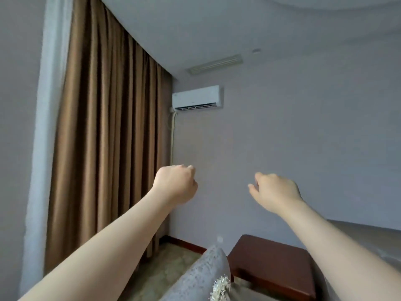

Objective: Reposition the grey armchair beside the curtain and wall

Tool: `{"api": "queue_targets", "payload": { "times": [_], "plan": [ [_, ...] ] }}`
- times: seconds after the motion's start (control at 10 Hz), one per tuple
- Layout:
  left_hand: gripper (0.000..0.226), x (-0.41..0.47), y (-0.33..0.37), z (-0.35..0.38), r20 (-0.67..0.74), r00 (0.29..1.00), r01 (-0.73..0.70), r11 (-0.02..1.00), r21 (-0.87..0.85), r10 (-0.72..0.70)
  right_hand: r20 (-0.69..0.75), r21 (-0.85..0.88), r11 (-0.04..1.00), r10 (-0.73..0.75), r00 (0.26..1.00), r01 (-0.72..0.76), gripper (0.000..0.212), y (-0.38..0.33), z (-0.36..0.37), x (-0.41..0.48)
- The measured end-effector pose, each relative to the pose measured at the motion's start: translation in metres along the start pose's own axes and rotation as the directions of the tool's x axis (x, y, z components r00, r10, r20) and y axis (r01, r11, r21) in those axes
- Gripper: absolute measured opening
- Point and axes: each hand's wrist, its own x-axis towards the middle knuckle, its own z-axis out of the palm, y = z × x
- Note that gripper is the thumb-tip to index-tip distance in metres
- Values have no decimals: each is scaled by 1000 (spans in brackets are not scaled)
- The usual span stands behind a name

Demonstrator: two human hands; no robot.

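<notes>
While both bare arms stretch out into the air, neither hand has hold of anything. The left hand [175,184] shows its back, its fingers [188,168] tucked under into a narrow, closed curl. The right hand [275,192] is looser: its fingers [259,176] droop bent at the knuckles, the thumb standing a little apart from them, with nothing between.

The grey armchair [201,276] sits low down, well below the fingers and roughly between the two hands. Only a rounded, speckled part of its upholstery shows at the bottom edge, untouched by either hand. A pale fringed trim [221,285] lies at the side of it that is under the right fingers; I cannot tell what it belongs to.

Off beyond the left fingers hangs the brown curtain [104,137] in long folds, with a white sheer curtain [43,127] further out on the same side. The lilac-grey wall [303,137] stands behind both sets of fingers, meeting the curtain at a corner just past the left ones. High above the left fingers a white air conditioner [197,98] is fixed to that wall. Below the right fingers, just beside the armchair, is a dark wooden tabletop [271,263]. A greenish patterned floor [165,268] shows beneath the left forearm, between curtain and armchair.
</notes>
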Motion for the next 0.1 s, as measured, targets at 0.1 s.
{"api": "queue_targets", "payload": {
  "times": [0.1],
  "plan": [
    [19, 2, 6, -43, -80, 996, 50, 999, -14, -51, -60, -91, 992, -95, 994, 89, 23, -8, -41, 13]
  ]
}}
